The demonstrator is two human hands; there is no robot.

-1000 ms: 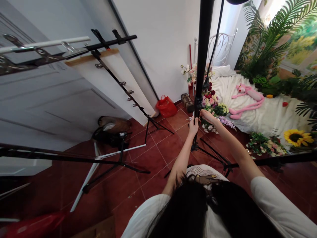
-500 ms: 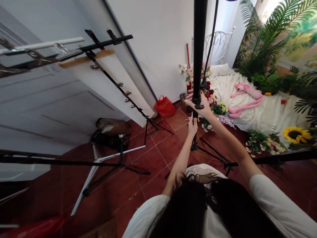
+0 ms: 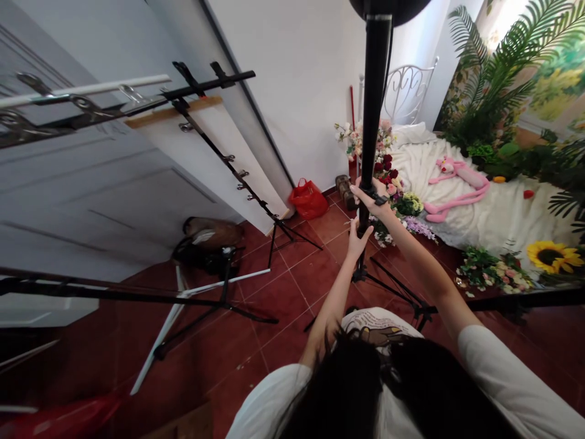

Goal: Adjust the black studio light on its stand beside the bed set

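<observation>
A black light stand point(image 3: 373, 103) rises upright in front of me, with a round black part point(image 3: 392, 8) at its top, cut off by the frame. My right hand point(image 3: 378, 200) is closed around the pole at its collar, beside a black clamp knob point(image 3: 380, 199). Just below, my left hand point(image 3: 358, 242) wraps the lower section of the pole, its thumb pointing up. The stand's legs point(image 3: 397, 283) spread over the floor near my body. A black cable runs along the pole's right side.
At left, a backdrop stand point(image 3: 214, 143) holds white boards with metal clips. White pipes point(image 3: 158, 344) and another stand's legs cross the tiled floor. A red bag point(image 3: 308, 198) sits by the wall. Right: flowers point(image 3: 498, 268), a pink plush toy point(image 3: 466, 180) on white cloth, and palm leaves.
The round black part at the pole's top has come down into view. My right hand's fingers have closed more around the collar. The view has shifted slightly.
</observation>
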